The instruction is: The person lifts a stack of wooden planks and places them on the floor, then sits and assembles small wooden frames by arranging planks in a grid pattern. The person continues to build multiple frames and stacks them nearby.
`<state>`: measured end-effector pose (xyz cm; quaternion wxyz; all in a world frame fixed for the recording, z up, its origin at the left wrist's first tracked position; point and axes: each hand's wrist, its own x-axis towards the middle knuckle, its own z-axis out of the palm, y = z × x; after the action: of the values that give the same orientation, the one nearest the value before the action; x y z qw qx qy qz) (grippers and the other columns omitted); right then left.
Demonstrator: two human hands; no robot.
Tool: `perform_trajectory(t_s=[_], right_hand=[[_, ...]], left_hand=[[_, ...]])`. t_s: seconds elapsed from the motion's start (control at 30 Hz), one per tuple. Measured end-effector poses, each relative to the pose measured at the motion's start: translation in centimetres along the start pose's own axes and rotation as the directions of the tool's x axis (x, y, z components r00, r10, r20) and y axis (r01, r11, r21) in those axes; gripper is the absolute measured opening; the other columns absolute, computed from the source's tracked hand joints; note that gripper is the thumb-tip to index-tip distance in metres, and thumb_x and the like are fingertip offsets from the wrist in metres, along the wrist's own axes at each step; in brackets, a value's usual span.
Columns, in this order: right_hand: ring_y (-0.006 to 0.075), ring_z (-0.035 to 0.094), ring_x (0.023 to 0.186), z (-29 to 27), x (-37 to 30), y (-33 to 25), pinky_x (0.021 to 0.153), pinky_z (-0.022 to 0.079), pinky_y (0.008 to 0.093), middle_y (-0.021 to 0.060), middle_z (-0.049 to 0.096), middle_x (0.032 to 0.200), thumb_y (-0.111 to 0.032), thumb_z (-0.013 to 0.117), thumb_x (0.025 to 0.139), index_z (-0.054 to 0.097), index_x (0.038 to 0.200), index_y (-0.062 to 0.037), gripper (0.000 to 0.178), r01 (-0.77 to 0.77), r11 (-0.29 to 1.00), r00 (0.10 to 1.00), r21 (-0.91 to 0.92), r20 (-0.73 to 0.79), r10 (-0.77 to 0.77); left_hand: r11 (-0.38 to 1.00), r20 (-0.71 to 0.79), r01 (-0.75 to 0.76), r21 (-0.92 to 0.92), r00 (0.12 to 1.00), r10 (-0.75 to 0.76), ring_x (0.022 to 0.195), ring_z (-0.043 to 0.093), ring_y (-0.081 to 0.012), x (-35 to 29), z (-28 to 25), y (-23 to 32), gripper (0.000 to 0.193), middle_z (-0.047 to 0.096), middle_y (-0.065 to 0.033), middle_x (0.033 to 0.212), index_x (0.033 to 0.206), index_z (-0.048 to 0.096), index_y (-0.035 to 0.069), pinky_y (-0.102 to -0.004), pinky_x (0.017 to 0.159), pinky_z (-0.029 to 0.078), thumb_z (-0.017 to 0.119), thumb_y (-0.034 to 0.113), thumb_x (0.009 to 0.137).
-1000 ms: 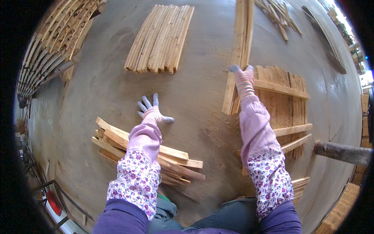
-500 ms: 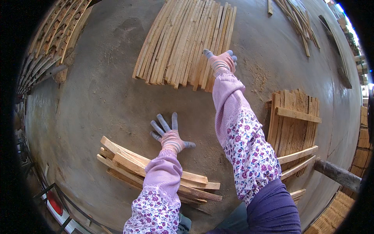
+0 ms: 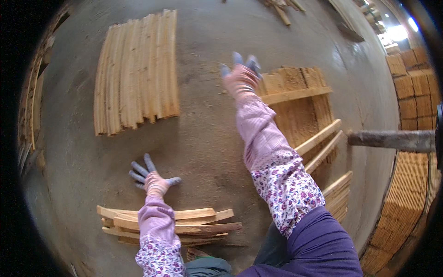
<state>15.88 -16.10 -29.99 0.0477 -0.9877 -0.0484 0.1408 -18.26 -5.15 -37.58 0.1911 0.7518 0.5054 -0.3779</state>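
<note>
My left hand (image 3: 154, 179), in a grey-fingered pink glove, is spread with nothing in it, above the floor between two groups of wood. Just below it, a small loose pile of wooden strips (image 3: 196, 214) lies partly hidden under my left forearm. Beyond it, to the upper left, wooden strips (image 3: 138, 69) lie side by side in a flat panel-like row. My right hand (image 3: 242, 78), gloved alike, reaches out with its fingers apart and holds nothing. It is nearest the upper left corner of a stack of boards (image 3: 295, 115) with a crosspiece (image 3: 297, 95) on top.
A round wooden post (image 3: 392, 140) juts in from the right. Behind it stand tall stacks of bundled wood (image 3: 401, 198). Slanted strips (image 3: 318, 138) lie by the board stack. More loose sticks (image 3: 281, 14) are at the far top, and a wooden rack (image 3: 34, 101) lines the left edge.
My view has swung to the right, so the strip row sits farther left. My right hand has moved from beside that row toward the board stack. My left hand stays spread.
</note>
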Motion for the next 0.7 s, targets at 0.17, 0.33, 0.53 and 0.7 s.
perform_trajectory(t_s=[0.17, 0.33, 0.53, 0.7], right_hand=[[0.0458, 0.025, 0.150, -2.7, -1.1, 17.6, 0.122, 0.026, 0.0551, 0.0193, -0.009, 0.168, -0.065, 0.046, 0.097, 0.042, 0.153, -0.0173, 0.074, -0.492, 0.807, 0.871, 0.326, 0.187, 0.455], [0.0378, 0.055, 0.129, -0.2, -4.9, 24.8, 0.110, 0.046, 0.0409, 0.0283, 0.032, 0.155, -0.018, 0.081, 0.076, 0.038, 0.151, -0.0148, 0.087, -0.457, 0.732, 0.833, 0.506, -0.045, 0.552], [0.0319, 0.067, 0.100, -5.7, -11.6, 35.1, 0.086, 0.058, 0.0408, 0.0230, 0.060, 0.125, 0.002, 0.074, 0.069, 0.020, 0.156, -0.0043, 0.102, -0.199, 0.557, 0.939, 0.806, -0.005, 0.343], [0.0269, 0.064, 0.111, -7.6, -21.0, 43.7, 0.098, 0.055, 0.0384, 0.0184, 0.065, 0.122, 0.001, 0.076, 0.078, 0.049, 0.139, 0.0023, 0.067, -0.352, 0.392, 0.935, 0.850, 0.341, 0.102]], left_hand=[[0.999, -0.112, -0.052, -0.011, 0.992, 0.051, 0.152, -0.011, -0.0490, -0.3, 2.0, 0.0, 0.160, -0.017, -0.0255, 0.166, 0.160, -0.013, 0.035, -0.0643, 0.122, 0.007, 0.099, 0.053, 0.048], [0.998, -0.140, -0.040, 0.041, 0.989, 0.046, 0.153, -0.009, -0.0466, 0.0, 3.3, 0.5, 0.155, -0.017, -0.0222, 0.167, 0.159, -0.016, 0.037, -0.0630, 0.122, 0.013, 0.097, 0.052, 0.054], [0.994, -0.175, -0.018, 0.112, 0.984, 0.038, 0.155, 0.002, -0.0416, 0.5, 3.2, 0.5, 0.145, -0.002, -0.0201, 0.168, 0.161, -0.004, 0.032, -0.0618, 0.121, 0.022, 0.096, 0.051, 0.058], [0.493, -0.445, -0.816, 0.303, 0.337, 0.830, 0.130, 0.051, -0.0359, -7.9, 4.5, 8.9, 0.068, 0.055, -0.0186, 0.139, 0.137, 0.056, 0.008, -0.0461, 0.112, 0.040, 0.083, 0.026, 0.077]])
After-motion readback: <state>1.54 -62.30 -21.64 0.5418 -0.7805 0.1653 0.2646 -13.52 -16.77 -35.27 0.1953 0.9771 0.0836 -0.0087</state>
